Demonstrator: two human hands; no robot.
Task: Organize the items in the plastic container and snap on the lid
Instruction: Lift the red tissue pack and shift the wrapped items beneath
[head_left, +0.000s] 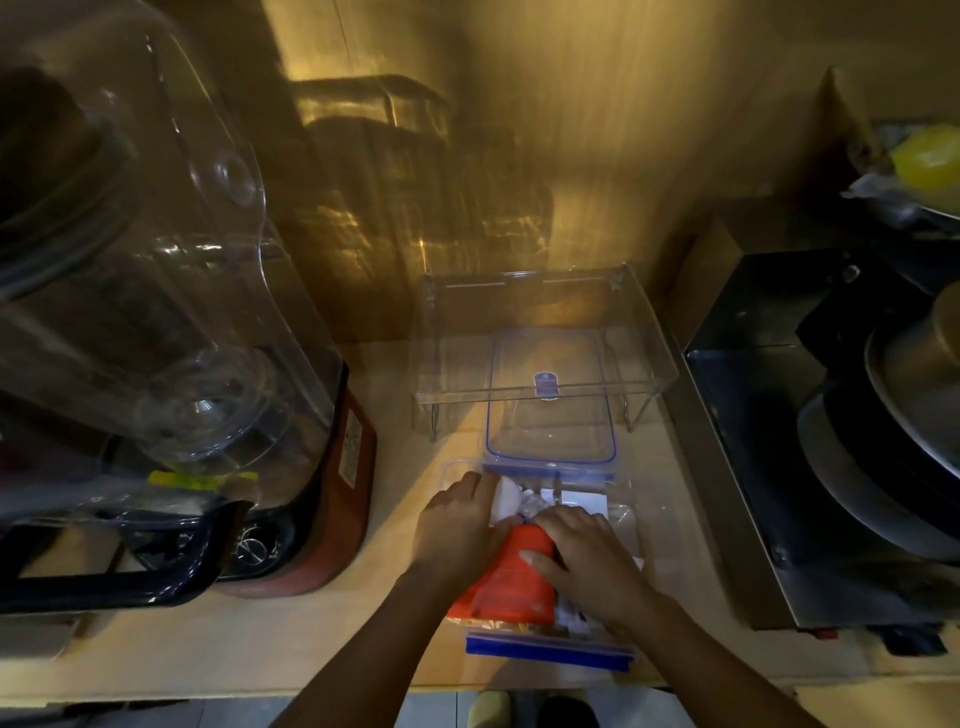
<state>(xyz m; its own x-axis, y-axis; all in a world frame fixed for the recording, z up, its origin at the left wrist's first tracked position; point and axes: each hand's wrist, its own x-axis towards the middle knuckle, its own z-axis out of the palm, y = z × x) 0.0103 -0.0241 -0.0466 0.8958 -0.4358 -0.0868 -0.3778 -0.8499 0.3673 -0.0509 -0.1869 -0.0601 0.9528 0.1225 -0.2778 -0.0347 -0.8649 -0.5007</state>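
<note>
Orange packet (511, 574) is pressed into the plastic container (631, 512) by both hands. Left hand (457, 525) and right hand (587, 558) are laid flat, fingers extended. Lid (550, 421) is propped at 12 o'clock.

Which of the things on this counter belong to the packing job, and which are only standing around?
Part of the job:
- plastic container
- lid, off, lying behind the container
- orange item, under both hands
- white items inside
- left hand
- right hand

Just standing about:
- blender, left
- clear stand, behind
- metal appliance, right
- pans, right
</note>
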